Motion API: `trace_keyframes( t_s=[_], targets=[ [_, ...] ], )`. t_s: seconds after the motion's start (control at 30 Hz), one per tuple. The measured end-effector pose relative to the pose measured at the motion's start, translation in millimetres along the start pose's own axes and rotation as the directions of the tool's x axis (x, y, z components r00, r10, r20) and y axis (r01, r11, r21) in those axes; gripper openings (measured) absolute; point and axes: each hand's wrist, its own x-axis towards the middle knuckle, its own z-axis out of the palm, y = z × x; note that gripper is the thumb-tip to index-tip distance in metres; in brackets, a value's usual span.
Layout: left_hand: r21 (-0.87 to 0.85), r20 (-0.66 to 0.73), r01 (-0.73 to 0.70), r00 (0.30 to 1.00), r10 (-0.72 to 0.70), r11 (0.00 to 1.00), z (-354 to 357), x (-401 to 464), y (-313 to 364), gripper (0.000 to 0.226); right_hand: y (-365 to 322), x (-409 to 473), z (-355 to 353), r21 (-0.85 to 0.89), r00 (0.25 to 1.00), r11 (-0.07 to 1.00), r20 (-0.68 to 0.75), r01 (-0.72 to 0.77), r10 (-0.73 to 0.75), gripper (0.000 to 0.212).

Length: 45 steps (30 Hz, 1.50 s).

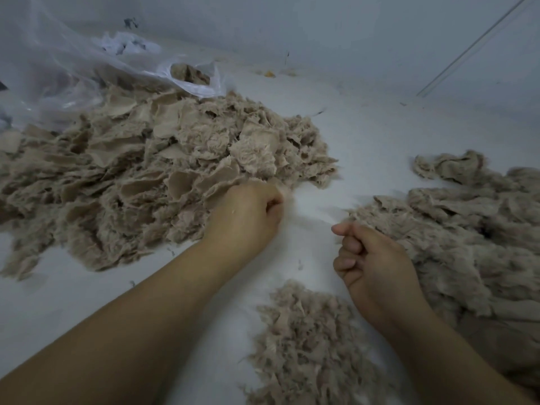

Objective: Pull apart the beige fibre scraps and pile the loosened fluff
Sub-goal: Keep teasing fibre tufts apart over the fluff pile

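A big heap of beige fibre scraps covers the left and middle of the white surface. My left hand rests at the heap's near right edge, fingers curled shut, with a blurred wisp of beige fibre at its fingertips. My right hand hovers apart from it to the right, fingers curled into a loose fist; I cannot tell if fibre is inside. A small pile of loosened fluff lies just below the right hand. A second spread of beige fibre lies along the right side.
A crumpled clear plastic bag with a few scraps in its mouth lies at the back left. A white wall bounds the far side, with a thin rod leaning at the right. Bare white surface shows between the piles.
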Motion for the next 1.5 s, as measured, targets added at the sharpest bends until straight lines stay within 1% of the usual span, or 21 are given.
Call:
trace_keyframes(
  t_s=[0.03,0.07,0.1,0.17,0.23,0.3,0.37,0.43,0.47,0.5,0.53,0.6,0.67,0.8,0.93,1.13,1.23,1.3,1.37,1.43,1.5],
  targets=[
    [0.248,0.067,-0.034,0.998,0.018,0.968,-3,2,-3,0.017,0,0,0,0.014,1.000,1.000,-0.012,0.001,-0.001,0.028],
    [0.396,0.095,-0.052,0.995,0.016,0.917,-5,1,-2,0.017,1,-1,0,0.023,1.000,1.000,-0.024,0.008,-0.008,0.027],
    [0.461,0.094,-0.080,0.995,0.041,0.884,-6,-1,2,0.014,1,-1,0,0.032,0.999,0.999,-0.031,0.018,-0.017,0.026],
    [0.477,0.107,-0.170,0.985,0.135,0.862,-6,-6,17,0.006,2,-2,-1,0.057,0.999,0.998,-0.037,0.034,-0.032,0.025],
    [0.428,0.103,-0.267,0.963,0.247,0.864,3,-9,33,0.012,1,-4,-1,0.086,0.998,0.995,-0.035,0.051,-0.048,0.025],
    [0.349,0.167,-0.331,0.942,0.290,0.877,21,-5,44,0.017,1,-4,-2,0.109,0.997,0.991,-0.038,0.073,-0.069,0.026],
    [0.150,0.267,-0.322,0.924,0.275,0.935,36,4,51,0.035,1,-5,-2,0.115,0.996,0.990,-0.028,0.088,-0.085,0.027],
    [-0.016,0.340,-0.312,0.892,0.298,0.950,47,17,54,0.053,1,-5,0,0.124,0.996,0.988,-0.018,0.094,-0.093,0.027],
    [-0.062,0.369,-0.314,0.875,0.314,0.947,52,24,54,0.056,1,-5,1,0.129,0.995,0.987,-0.017,0.096,-0.094,0.027],
    [-0.122,0.396,-0.300,0.860,0.323,0.946,56,30,55,0.050,1,-5,2,0.130,0.995,0.987,-0.022,0.099,-0.097,0.027],
    [-0.171,0.417,-0.274,0.850,0.322,0.946,59,34,57,0.037,1,-4,2,0.128,0.994,0.986,-0.031,0.105,-0.102,0.026],
    [-0.190,0.410,-0.219,0.868,0.280,0.957,66,39,57,0.015,0,-3,3,0.135,0.993,0.984,-0.043,0.115,-0.110,0.023],
    [-0.219,0.355,-0.163,0.905,0.234,0.962,71,37,51,0.012,-3,0,3,0.178,0.995,0.980,-0.061,0.088,-0.078,0.024],
    [-0.288,0.263,-0.111,0.946,0.190,0.951,69,25,35,0.007,-4,8,1,0.267,0.995,0.963,-0.082,-0.039,0.063,0.037],
    [-0.228,0.210,-0.184,0.949,0.233,0.956,56,15,20,0.011,-3,9,1,0.246,0.992,0.966,-0.078,-0.078,0.100,0.025],
    [-0.160,0.247,-0.248,0.927,0.282,0.955,34,10,5,0.010,-5,8,-1,0.275,0.992,0.957,-0.062,-0.089,0.109,0.009],
    [-0.154,0.244,-0.232,0.933,0.265,0.960,23,9,-7,0.008,-6,8,-2,0.300,0.993,0.950,-0.059,-0.084,0.106,0.006],
    [-0.204,0.257,-0.193,0.935,0.243,0.960,18,7,-10,0.004,-5,7,-2,0.252,0.995,0.966,-0.054,-0.066,0.082,0.014],
    [-0.307,0.275,-0.112,0.940,0.201,0.945,16,3,-8,0.003,-2,5,0,0.126,0.999,0.991,-0.023,-0.037,0.040,0.022],
    [-0.421,0.261,-0.014,0.956,0.136,0.907,17,1,-5,0.008,-1,2,1,-0.002,1.000,1.000,0.030,-0.005,0.005,0.023],
    [-0.503,0.231,0.063,0.971,0.064,0.862,18,-1,0,0.011,-1,2,1,-0.074,0.998,0.997,0.064,0.005,0.000,0.026]
  ],
)
